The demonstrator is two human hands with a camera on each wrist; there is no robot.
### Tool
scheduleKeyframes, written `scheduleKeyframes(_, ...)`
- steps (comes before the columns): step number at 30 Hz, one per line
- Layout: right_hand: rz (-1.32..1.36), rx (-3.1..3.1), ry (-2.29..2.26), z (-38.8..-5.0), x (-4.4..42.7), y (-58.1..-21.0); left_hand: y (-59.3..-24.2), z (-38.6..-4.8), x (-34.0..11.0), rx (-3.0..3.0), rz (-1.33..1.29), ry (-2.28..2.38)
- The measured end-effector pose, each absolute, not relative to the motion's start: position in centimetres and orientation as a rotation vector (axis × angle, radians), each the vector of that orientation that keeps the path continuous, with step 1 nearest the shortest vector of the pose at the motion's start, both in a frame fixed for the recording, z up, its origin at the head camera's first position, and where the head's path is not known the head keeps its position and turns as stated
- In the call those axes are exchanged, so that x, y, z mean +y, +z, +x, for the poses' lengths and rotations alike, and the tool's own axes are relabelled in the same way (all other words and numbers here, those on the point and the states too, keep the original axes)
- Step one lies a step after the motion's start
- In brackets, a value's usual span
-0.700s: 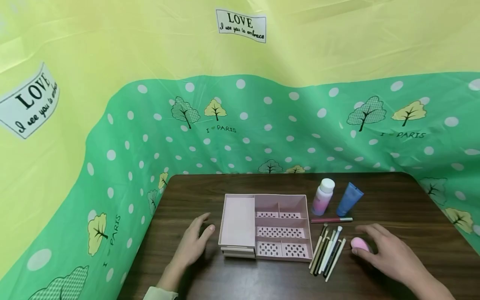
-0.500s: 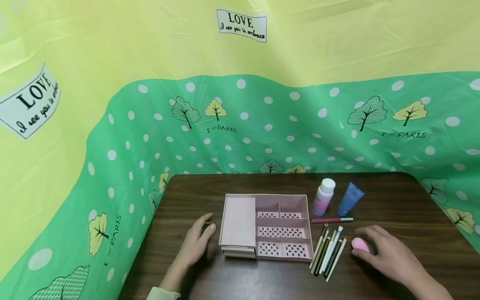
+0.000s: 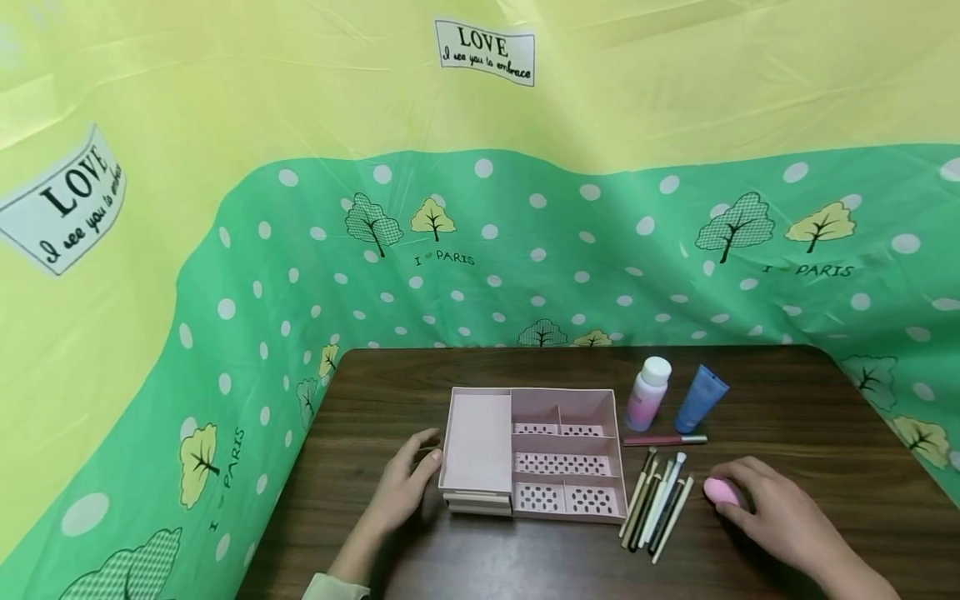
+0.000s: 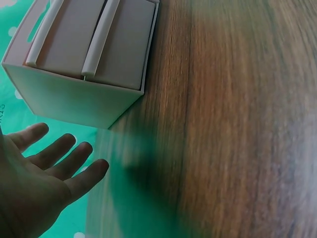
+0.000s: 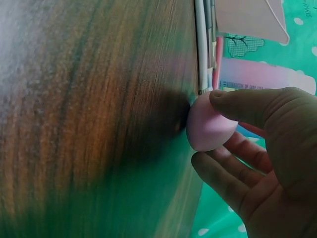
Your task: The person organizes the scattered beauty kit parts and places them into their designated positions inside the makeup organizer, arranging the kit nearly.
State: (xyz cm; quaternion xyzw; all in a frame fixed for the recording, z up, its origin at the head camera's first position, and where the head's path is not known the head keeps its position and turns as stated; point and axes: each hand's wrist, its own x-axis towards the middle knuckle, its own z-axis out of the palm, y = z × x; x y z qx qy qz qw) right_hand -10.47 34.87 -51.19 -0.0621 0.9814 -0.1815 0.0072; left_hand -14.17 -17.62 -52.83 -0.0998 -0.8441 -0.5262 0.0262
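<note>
A pink egg-shaped sponge lies on the table right of the brushes; my right hand has its thumb and fingers around it. In the right wrist view the thumb and fingers of that hand pinch the sponge. My left hand is at the left side of the pink organizer box, fingers spread. The left wrist view shows the left hand with parted fingers beside the box, a small gap between them.
Several makeup brushes lie right of the box. Behind them are a red pencil-like tube, a pink-and-white bottle and a blue tube. The wooden table is backed by a green and yellow patterned cloth.
My left hand has moved right, closer to the box. The right hand's fingers have come in closer around the sponge, which has stayed in about the same place.
</note>
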Motion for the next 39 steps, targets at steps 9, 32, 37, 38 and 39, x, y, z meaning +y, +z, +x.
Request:
scheduleKeyframes(9,-0.23,3.102,-0.571,-10.2,34.9,-51.2,-52.9,-14.2,-17.3,-2.617,-0.281,-1.684)
scheduleKeyframes(32,-0.34,3.172,-0.652,-10.3,32.8,-50.8,-52.9,-13.9,-16.2,-2.446,-0.209,-2.154)
scheduleKeyframes(37,-0.386,3.197,-0.664,-10.9,32.0,-50.3,-52.7,-13.8,-16.2,-2.455,-0.156,-2.172)
scheduleKeyframes(38,-0.404,3.205,-0.662,-10.9,31.9,-50.3,-52.7,-13.8,-16.2,-2.452,-0.147,-2.182)
scheduleKeyframes(39,-0.426,3.22,-0.659,-11.0,31.7,-50.2,-52.6,-13.8,-16.2,-2.449,-0.142,-2.191)
